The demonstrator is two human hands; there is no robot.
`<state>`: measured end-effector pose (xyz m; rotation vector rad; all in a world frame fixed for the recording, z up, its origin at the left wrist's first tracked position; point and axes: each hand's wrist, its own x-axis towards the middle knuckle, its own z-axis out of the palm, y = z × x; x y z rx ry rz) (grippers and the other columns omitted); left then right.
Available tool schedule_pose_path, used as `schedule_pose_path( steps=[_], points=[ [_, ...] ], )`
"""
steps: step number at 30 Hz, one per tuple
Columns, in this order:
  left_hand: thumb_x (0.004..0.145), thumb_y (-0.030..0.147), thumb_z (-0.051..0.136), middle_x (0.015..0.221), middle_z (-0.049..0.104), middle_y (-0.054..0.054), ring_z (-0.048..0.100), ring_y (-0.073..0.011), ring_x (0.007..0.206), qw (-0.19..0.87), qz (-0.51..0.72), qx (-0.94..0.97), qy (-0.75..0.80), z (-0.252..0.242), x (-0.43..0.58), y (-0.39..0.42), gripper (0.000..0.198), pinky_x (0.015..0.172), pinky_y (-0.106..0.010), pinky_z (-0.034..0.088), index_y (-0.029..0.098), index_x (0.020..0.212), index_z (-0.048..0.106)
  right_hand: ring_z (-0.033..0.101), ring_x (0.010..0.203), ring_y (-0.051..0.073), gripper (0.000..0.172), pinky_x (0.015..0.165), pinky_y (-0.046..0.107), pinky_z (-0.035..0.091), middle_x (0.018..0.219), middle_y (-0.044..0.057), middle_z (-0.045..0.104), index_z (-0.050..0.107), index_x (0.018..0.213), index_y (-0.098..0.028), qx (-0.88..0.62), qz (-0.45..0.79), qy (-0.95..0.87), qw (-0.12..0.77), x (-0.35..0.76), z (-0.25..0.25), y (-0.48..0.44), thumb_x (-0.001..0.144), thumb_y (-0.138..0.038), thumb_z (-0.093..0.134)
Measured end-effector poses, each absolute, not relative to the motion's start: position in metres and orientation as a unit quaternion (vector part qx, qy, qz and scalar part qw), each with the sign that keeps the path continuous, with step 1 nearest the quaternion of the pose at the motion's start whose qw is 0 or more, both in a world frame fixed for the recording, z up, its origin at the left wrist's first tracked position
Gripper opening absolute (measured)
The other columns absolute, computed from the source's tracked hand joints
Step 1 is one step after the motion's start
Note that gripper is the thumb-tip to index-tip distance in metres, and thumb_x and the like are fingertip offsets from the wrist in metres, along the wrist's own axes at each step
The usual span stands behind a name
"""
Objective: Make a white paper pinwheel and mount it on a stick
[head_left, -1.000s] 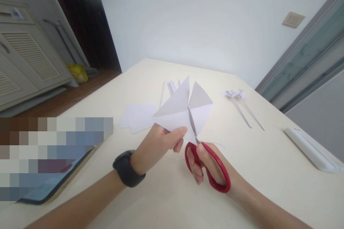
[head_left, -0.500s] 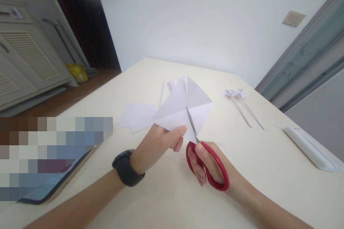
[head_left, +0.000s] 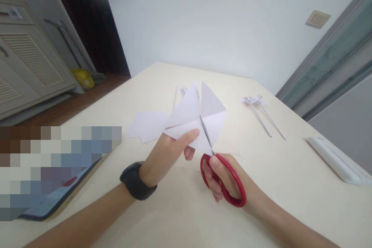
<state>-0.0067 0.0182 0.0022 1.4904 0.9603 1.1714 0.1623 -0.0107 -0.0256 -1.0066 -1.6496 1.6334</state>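
Observation:
Held up above the table is a white creased sheet of paper [head_left: 186,106], pinched at its lower left by my left hand [head_left: 177,147], thumb on top. One slit runs from its far corner towards the middle. My right hand [head_left: 222,172] grips the red-handled scissors [head_left: 240,186] with thumb and fingers in the loops. The blades sit at the paper's near side, mostly hidden by it, along a gap near the centre. Beneath the paper, to the left, lie loose white sheets [head_left: 147,124].
White paper sticks [head_left: 176,99] lie behind the held sheet. Two paper pinwheels on sticks [head_left: 255,102] rest at right, near a long white packet [head_left: 337,161]. A tablet-like device [head_left: 43,209], partly blurred out, is at left. The table [head_left: 180,217] meets a wall behind.
The gap along the blades has widened near the paper's middle, and the left flap has lifted and shifted left. My left thumb sits slightly higher on the sheet.

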Motion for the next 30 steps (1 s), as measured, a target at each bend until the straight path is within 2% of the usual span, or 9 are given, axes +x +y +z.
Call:
schedule_pose_path(
  steps=[9, 18, 22, 26, 30],
  points=[
    [0.087, 0.023, 0.048, 0.046, 0.04, 0.006, 0.043, -0.0097, 0.044, 0.462, 0.496, 0.608, 0.413, 0.001, -0.007, 0.017, 0.035, 0.05, -0.025, 0.038, 0.019, 0.053, 0.039, 0.042, 0.038, 0.008, 0.045, 0.042, 0.021, 0.035, 0.043, -0.005, 0.044, 0.042, 0.059, -0.017, -0.371, 0.62, -0.624, 0.298, 0.163, -0.025, -0.012, 0.093, -0.046, 0.035],
    [0.086, 0.024, 0.048, 0.047, 0.04, 0.005, 0.044, -0.0106, 0.045, 0.461, 0.484, 0.605, 0.433, 0.002, -0.007, 0.017, 0.035, 0.053, -0.026, 0.039, 0.019, 0.052, 0.039, 0.043, 0.038, 0.008, 0.044, 0.042, 0.021, 0.035, 0.044, -0.005, 0.044, 0.044, 0.063, -0.018, -0.378, 0.623, -0.618, 0.295, 0.163, -0.026, -0.012, 0.09, -0.051, 0.037],
    [0.085, 0.024, 0.049, 0.045, 0.04, 0.006, 0.043, -0.0095, 0.044, 0.452, 0.496, 0.601, 0.434, 0.002, -0.005, 0.016, 0.036, 0.05, -0.025, 0.038, 0.019, 0.051, 0.038, 0.041, 0.038, 0.007, 0.047, 0.042, 0.02, 0.034, 0.045, -0.005, 0.042, 0.041, 0.057, -0.017, -0.37, 0.618, -0.621, 0.308, 0.162, -0.026, -0.01, 0.09, -0.051, 0.038],
    [0.084, 0.02, 0.051, 0.044, 0.038, 0.006, 0.04, -0.008, 0.041, 0.439, 0.55, 0.577, 0.414, 0.002, -0.003, 0.017, 0.038, 0.045, -0.024, 0.034, 0.019, 0.049, 0.037, 0.041, 0.04, 0.007, 0.042, 0.043, 0.02, 0.034, 0.049, -0.005, 0.042, 0.041, 0.06, -0.018, -0.359, 0.633, -0.613, 0.308, 0.16, -0.023, -0.011, 0.089, -0.049, 0.042],
    [0.08, 0.016, 0.055, 0.045, 0.032, 0.007, 0.034, -0.0075, 0.041, 0.446, 0.653, 0.489, 0.369, 0.005, -0.005, 0.02, 0.036, 0.04, -0.023, 0.03, 0.02, 0.05, 0.035, 0.041, 0.041, 0.007, 0.041, 0.046, 0.021, 0.033, 0.048, -0.005, 0.042, 0.041, 0.059, -0.017, -0.35, 0.651, -0.624, 0.254, 0.16, -0.016, -0.014, 0.089, -0.045, 0.044]
  ],
)
